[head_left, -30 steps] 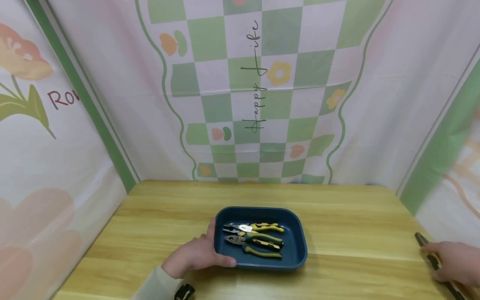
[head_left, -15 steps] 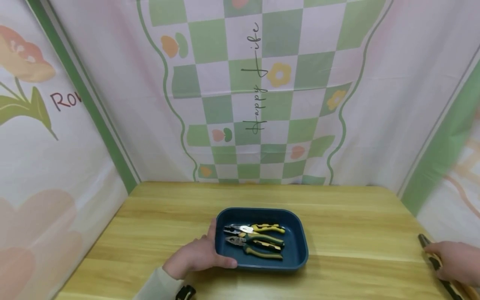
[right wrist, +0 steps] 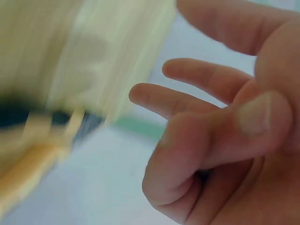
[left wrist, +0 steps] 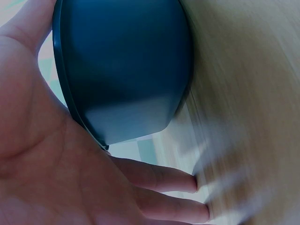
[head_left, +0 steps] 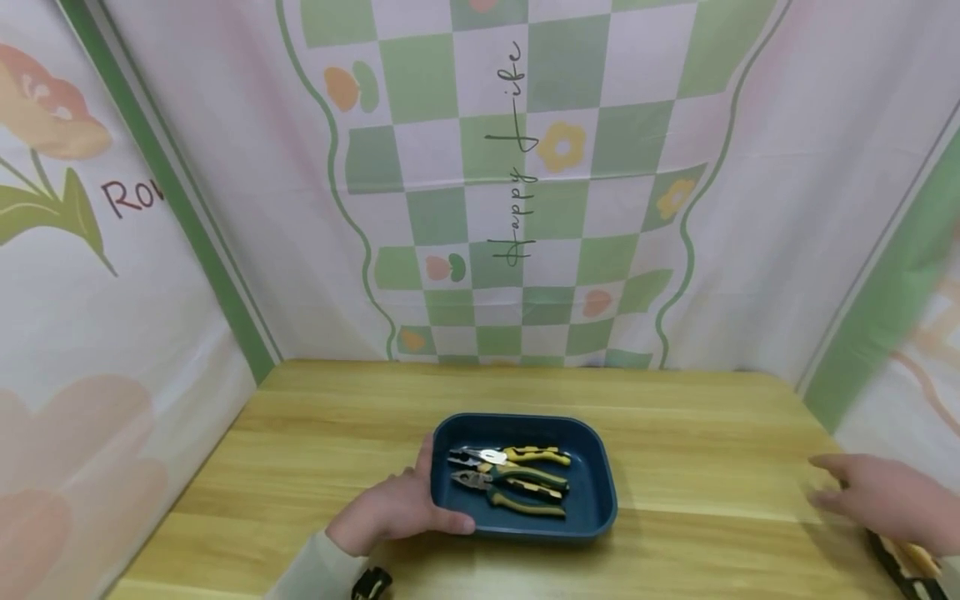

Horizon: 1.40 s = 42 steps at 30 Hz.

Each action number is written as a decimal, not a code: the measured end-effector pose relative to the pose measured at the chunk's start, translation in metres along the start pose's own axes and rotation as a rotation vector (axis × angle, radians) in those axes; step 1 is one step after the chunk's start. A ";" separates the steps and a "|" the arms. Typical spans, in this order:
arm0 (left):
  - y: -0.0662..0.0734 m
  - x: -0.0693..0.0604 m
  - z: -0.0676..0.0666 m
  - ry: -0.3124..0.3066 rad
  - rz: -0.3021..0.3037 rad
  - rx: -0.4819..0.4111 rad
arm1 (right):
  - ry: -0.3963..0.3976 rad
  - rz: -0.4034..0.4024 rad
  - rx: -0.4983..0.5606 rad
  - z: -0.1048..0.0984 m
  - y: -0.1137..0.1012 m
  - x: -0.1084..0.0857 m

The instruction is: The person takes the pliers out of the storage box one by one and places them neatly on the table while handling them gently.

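Note:
Against the left end of a dark blue tray (head_left: 603, 467) rests my left hand (head_left: 397, 504), its thumb along the near rim. The left wrist view shows that palm (left wrist: 61, 154) touching the tray's side (left wrist: 126, 61), fingers straight towards the tabletop. Inside lie green-handled pliers (head_left: 527, 504) and yellow-and-black pliers (head_left: 536, 455), jaws to the left. Far right, my right hand (head_left: 881, 496) is over the table and holds nothing; its fingers (right wrist: 197, 79) are part straight, part bent. A black-and-yellow tool (head_left: 900, 567) lies below its wrist, partly hidden, blurred in the right wrist view.
The wooden table (head_left: 712, 433) ends at a printed curtain (head_left: 555, 208) behind, with more patterned cloth (head_left: 82, 325) on the left and right. A dark band (head_left: 371, 583) shows at my left wrist.
My right hand has let go of the black-and-yellow tool and shifted slightly left and up from it. The left hand and the tray look the same.

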State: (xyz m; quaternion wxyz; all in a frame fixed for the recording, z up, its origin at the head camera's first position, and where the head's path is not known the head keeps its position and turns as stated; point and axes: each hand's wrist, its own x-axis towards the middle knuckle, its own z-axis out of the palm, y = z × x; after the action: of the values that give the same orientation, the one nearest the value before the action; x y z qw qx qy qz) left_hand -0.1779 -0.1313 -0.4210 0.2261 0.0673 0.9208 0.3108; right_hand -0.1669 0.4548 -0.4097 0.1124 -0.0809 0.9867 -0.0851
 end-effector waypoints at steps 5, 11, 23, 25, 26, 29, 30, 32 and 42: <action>0.000 0.000 0.000 -0.001 0.005 -0.002 | -0.030 0.047 0.253 -0.014 -0.029 0.012; -0.002 0.002 0.001 0.001 0.008 0.005 | -0.104 0.092 0.480 -0.033 -0.061 0.023; -0.003 0.004 0.001 -0.002 -0.007 -0.001 | -0.037 0.049 0.531 -0.045 -0.128 0.044; -0.003 0.003 0.001 -0.003 -0.006 -0.001 | -0.044 0.039 0.539 -0.046 -0.137 0.048; -0.003 0.003 0.001 -0.003 -0.004 -0.002 | -0.046 0.035 0.546 -0.046 -0.141 0.050; -0.003 0.003 0.001 -0.001 0.002 -0.001 | -0.044 0.018 0.549 -0.049 -0.153 0.054; -0.003 0.002 0.001 0.000 0.004 -0.002 | -0.042 0.014 0.554 -0.050 -0.158 0.056; -0.003 0.002 0.001 0.000 0.005 -0.005 | -0.039 0.003 0.563 -0.051 -0.166 0.058; -0.002 0.002 0.001 -0.003 0.004 0.005 | -0.073 -0.018 0.646 -0.065 -0.208 0.067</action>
State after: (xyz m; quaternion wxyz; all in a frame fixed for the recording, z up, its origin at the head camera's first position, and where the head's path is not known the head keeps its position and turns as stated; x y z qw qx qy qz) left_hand -0.1794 -0.1321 -0.4234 0.2267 0.0702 0.9210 0.3089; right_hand -0.2179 0.2502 -0.3223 0.1668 -0.0527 0.9032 -0.3919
